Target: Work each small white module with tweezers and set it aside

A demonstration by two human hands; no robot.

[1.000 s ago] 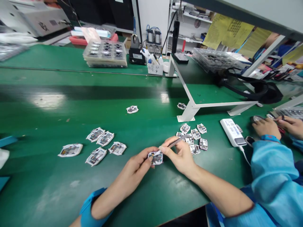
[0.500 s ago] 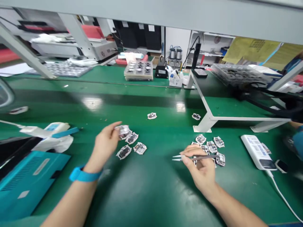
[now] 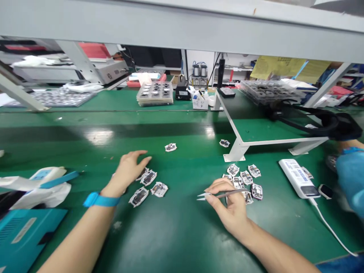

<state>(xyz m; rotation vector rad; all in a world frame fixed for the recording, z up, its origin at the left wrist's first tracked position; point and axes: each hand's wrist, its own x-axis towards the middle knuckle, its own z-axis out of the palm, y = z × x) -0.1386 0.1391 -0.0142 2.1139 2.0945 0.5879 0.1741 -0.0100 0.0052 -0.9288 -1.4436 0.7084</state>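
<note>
My left hand (image 3: 129,169), a blue band (image 3: 101,200) on its wrist, hovers over the left group of small white-framed electronic modules. Its thumb and fingers are apart, and I see nothing between them. Just right of it lie one module (image 3: 148,177) and another (image 3: 159,189), with a dark-faced one (image 3: 139,196) nearer me. Part of the group is hidden beneath the hand. Tweezers (image 3: 222,194) are gripped in my right hand (image 3: 231,206), their tips pointing left and slightly apart. Behind that hand several more modules (image 3: 246,177) lie in a cluster, partly covered.
Single modules lie farther back, one in the middle (image 3: 171,147) and one beside the raised shelf's leg (image 3: 224,143). A white device with a cable (image 3: 298,178) lies at right, near another person's blue sleeve (image 3: 351,178). A teal case (image 3: 31,235) occupies the left front.
The view has shifted, turning rightward and upward. My left hand has opened out; the shiny part at its fingertips before no longer shows there. My right hand still holds the tweezers.
</note>
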